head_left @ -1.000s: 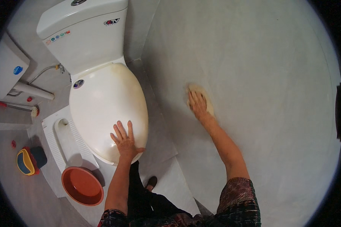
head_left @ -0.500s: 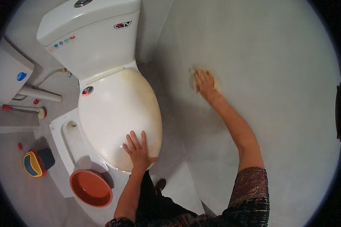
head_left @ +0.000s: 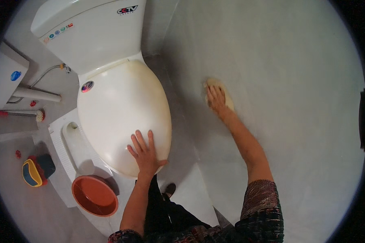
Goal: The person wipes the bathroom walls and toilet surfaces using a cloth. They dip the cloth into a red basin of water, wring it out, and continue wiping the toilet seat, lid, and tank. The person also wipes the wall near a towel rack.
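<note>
My left hand (head_left: 145, 156) rests flat on the front of the closed white toilet lid (head_left: 121, 105), fingers spread, holding nothing. Over on the right, my right hand (head_left: 216, 97) presses a cream-coloured cloth (head_left: 228, 101) against the smooth grey wall (head_left: 288, 101). Part of the cloth lies hidden beneath my fingers and palm. Behind the lid stands the toilet's white tank (head_left: 93, 36).
A reddish-brown basin (head_left: 94, 178) stands by the white squat pan (head_left: 63, 137), left of the toilet. Further left are a toilet brush (head_left: 24, 113), a yellow-and-blue container (head_left: 31, 173) and a white pipe (head_left: 40, 95). My shoe (head_left: 170, 189) shows below the toilet.
My right hand and the cloth have slid down along the wall, nearer to me. My left hand stays on the lid. The whole view has tilted slightly.
</note>
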Action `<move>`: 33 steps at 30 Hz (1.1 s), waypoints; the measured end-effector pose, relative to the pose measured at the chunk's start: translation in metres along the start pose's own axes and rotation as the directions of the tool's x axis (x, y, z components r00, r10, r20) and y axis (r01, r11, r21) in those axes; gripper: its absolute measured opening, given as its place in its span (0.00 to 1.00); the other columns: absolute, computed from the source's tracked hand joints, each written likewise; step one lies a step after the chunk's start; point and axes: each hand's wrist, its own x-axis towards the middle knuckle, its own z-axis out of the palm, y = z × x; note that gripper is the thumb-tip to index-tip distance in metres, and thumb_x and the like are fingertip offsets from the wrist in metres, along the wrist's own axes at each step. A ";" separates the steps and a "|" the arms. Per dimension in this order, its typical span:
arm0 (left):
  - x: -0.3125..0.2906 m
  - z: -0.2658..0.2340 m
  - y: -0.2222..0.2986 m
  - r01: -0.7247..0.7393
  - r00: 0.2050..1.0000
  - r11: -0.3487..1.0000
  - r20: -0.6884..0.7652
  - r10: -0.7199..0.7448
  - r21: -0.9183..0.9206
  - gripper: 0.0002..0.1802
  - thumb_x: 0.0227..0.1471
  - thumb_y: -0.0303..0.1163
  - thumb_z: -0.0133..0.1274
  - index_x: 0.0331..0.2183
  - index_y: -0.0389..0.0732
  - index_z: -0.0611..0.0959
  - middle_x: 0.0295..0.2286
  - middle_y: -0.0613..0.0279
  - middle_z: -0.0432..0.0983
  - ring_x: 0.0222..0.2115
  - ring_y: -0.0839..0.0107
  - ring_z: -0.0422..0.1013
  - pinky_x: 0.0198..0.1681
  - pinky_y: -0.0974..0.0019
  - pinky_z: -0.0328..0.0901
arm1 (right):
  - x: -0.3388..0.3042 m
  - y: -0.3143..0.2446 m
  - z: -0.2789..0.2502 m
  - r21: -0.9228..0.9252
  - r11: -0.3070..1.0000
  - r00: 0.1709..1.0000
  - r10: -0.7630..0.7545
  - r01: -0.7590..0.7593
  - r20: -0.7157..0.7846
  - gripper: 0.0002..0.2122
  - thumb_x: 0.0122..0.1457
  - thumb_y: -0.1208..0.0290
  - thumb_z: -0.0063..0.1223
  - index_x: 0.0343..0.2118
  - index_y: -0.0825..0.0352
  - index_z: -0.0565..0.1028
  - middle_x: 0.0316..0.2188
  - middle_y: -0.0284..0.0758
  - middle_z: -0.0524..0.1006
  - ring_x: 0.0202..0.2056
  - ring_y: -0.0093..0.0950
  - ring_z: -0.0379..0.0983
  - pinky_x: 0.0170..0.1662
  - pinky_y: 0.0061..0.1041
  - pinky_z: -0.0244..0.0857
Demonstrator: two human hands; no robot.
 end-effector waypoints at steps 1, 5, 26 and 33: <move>-0.002 0.002 -0.006 0.020 1.000 1.000 -0.006 -0.020 0.014 0.78 0.08 0.56 0.70 0.59 0.41 0.45 0.57 0.34 0.28 0.59 0.39 0.27 0.53 0.31 0.31 | -0.018 -0.023 -0.006 0.059 0.998 0.987 -0.002 -0.008 0.158 0.39 0.48 0.67 0.55 0.60 0.66 0.45 0.61 0.42 0.44 0.61 0.41 0.39 0.62 0.41 0.33; -0.003 -0.005 -0.012 0.055 0.998 0.998 0.016 -0.054 -0.034 0.76 0.10 0.52 0.71 0.59 0.45 0.45 0.58 0.37 0.26 0.59 0.40 0.27 0.53 0.32 0.31 | -0.090 -0.069 -0.055 0.033 0.991 0.788 -0.126 0.133 0.602 0.38 0.52 0.66 0.50 0.61 0.66 0.40 0.62 0.42 0.42 0.62 0.39 0.34 0.62 0.40 0.24; 0.000 0.002 -0.016 0.036 0.998 0.999 0.057 -0.034 -0.038 0.73 0.11 0.54 0.70 0.58 0.43 0.50 0.56 0.30 0.31 0.58 0.35 0.30 0.51 0.29 0.31 | 0.144 -0.015 0.012 0.066 0.997 0.999 0.049 -0.050 0.015 0.27 0.51 0.74 0.49 0.56 0.64 0.56 0.55 0.41 0.60 0.55 0.37 0.57 0.58 0.38 0.45; 0.002 0.006 -0.009 -0.038 0.999 0.998 -0.017 0.037 -0.053 0.73 0.10 0.55 0.70 0.58 0.42 0.50 0.56 0.29 0.32 0.58 0.35 0.30 0.52 0.31 0.27 | 0.118 -0.009 0.085 0.003 0.995 0.994 0.095 -0.095 -0.045 0.28 0.49 0.80 0.47 0.56 0.63 0.56 0.56 0.42 0.57 0.56 0.39 0.54 0.58 0.39 0.46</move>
